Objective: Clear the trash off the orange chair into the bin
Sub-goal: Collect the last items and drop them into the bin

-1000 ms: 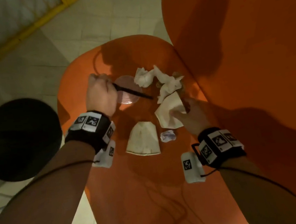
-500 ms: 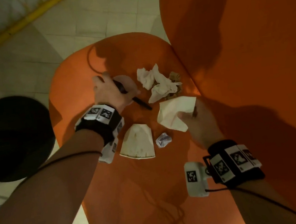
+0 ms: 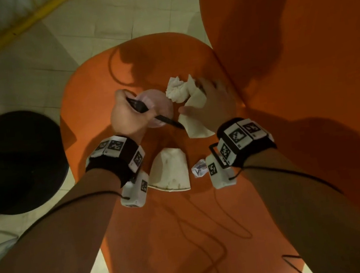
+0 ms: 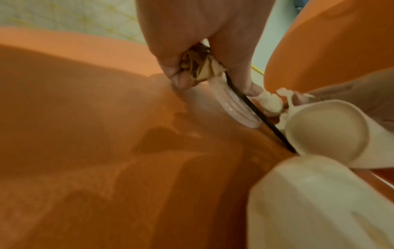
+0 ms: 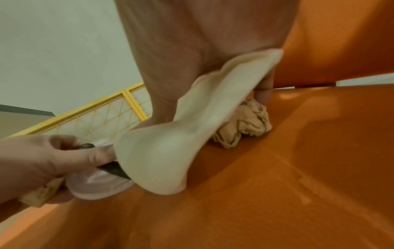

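On the orange chair seat (image 3: 141,233), my left hand (image 3: 130,111) grips a black plastic utensil (image 3: 160,118) and a brown wrapper (image 4: 196,65); its fingers rest on a clear plastic lid (image 3: 160,102). My right hand (image 3: 208,98) holds a squashed white paper cup (image 3: 195,122) and its fingertips reach onto the crumpled tissues (image 3: 176,91), with a tan crumpled napkin (image 5: 247,124) under them. A flattened paper cup (image 3: 170,174) and a small paper ball (image 3: 198,168) lie nearer to me. The black bin (image 3: 15,162) stands on the floor to the left.
The chair's tall orange backrest (image 3: 300,51) rises close on the right of my right hand. Tiled floor (image 3: 90,22) with a yellow rail (image 3: 11,28) lies beyond the seat. Thin black cables (image 3: 199,237) trail over the near part of the seat.
My right hand has carried the squashed cup forward and left onto the tissue pile. My left hand has stayed at the lid, still holding the utensil.
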The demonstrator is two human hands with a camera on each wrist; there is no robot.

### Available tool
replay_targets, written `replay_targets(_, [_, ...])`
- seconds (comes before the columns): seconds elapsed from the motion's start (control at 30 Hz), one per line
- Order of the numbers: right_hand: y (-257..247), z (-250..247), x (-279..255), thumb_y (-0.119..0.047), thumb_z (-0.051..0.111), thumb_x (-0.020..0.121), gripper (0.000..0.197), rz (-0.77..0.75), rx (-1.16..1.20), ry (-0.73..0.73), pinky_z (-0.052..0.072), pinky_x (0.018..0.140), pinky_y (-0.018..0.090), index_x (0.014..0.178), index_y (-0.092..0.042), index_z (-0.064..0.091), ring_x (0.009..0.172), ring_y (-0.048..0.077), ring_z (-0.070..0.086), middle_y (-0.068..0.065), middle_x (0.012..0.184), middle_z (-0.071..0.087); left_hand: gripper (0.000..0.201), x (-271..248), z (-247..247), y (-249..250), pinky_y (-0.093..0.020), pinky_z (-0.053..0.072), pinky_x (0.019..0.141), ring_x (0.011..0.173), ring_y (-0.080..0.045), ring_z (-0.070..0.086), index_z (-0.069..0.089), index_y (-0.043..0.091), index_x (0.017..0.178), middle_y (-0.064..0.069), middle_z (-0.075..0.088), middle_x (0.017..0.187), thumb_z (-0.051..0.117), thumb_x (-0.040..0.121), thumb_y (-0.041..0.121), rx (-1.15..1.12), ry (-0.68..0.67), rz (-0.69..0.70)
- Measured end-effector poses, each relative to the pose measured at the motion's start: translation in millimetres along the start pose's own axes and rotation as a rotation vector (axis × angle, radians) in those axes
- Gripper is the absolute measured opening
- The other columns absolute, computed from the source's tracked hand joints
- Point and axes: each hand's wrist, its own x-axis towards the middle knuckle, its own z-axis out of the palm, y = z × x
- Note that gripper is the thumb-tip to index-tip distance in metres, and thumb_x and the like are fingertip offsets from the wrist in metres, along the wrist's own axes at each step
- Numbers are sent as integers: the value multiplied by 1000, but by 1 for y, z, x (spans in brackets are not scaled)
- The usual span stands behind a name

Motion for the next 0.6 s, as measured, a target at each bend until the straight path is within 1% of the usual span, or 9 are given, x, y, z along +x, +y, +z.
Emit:
replay_targets(0.07, [4, -1, 2, -55, 71, 71, 77, -15, 60, -26, 35, 105, 42, 136, -26, 42, 128, 27, 39, 6, 139, 43, 54, 2, -7, 1, -22, 36, 53, 62, -8, 45, 38, 19, 93, 11, 44, 71, 82, 64, 26, -97, 30, -7])
replay_targets(0.2, [11, -6, 1, -34, 79, 71, 59, 19, 306, -116, 41, 95, 32, 120, -22, 49, 115, 19, 48, 0, 126, 51, 51, 18, -28, 22, -8, 45, 55, 75, 5, 53, 40, 20, 100, 15, 48, 87, 79, 69, 11, -245, 10, 54])
replay_targets(0.3, [13, -8, -4, -25, 79, 74, 51, 67, 433, -173, 40, 77, 19, 113, -20, 47, 102, 13, 50, -5, 117, 53, 52, 30, -45, 51, -4, 44, 57, 73, 17, 53, 46, 10, 114, 16, 46, 90, 76, 72, 5, -77, -69, 243])
replay_targets(0.37, [17, -9, -10, -21, 79, 74, 51, 73, 483, -169, 36, 67, 13, 114, -18, 48, 99, 12, 51, -7, 110, 51, 63, 36, -54, 73, -7, 42, 55, 76, 6, 54, 42, 11, 126, 12, 49, 92, 77, 73, 12, 108, -188, 332])
replay_targets(0.4, [19, -11, -14, -19, 79, 73, 52, 85, 532, -159, 37, 69, 12, 116, -16, 49, 101, 13, 53, -6, 110, 51, 69, 38, -55, 84, -7, 42, 62, 85, -3, 56, 40, 13, 130, 7, 53, 99, 77, 73, 18, 200, -258, 364])
replay_targets(0.43, [22, -14, -20, -18, 80, 73, 55, 112, 588, -153, 40, 74, 13, 120, -15, 50, 105, 14, 53, -5, 113, 53, 73, 41, -53, 93, -12, 44, 74, 98, -12, 57, 39, 16, 133, 1, 55, 110, 78, 72, 26, 308, -326, 382])
replay_targets(0.5, [28, -24, -38, -17, 79, 74, 61, 168, 687, -148, 43, 82, 17, 127, -17, 50, 107, 11, 54, -5, 118, 56, 78, 48, -40, 106, -30, 42, 94, 120, -23, 49, 41, 20, 135, -3, 51, 133, 77, 69, 41, 540, -456, 372])
replay_targets(0.53, [31, -28, -49, -16, 78, 75, 59, 185, 735, -158, 46, 79, 13, 127, -19, 50, 101, 7, 57, -7, 114, 59, 78, 50, -28, 108, -35, 40, 99, 123, -25, 48, 44, 19, 134, -3, 50, 135, 77, 68, 44, 605, -539, 340])
replay_targets(0.6, [37, -36, -73, -14, 77, 76, 50, 201, 795, -248, 48, 64, 7, 119, -21, 54, 88, 3, 62, -10, 101, 64, 74, 50, -1, 104, -40, 44, 98, 115, -26, 53, 49, 16, 126, -4, 55, 128, 78, 65, 46, 657, -667, 277])
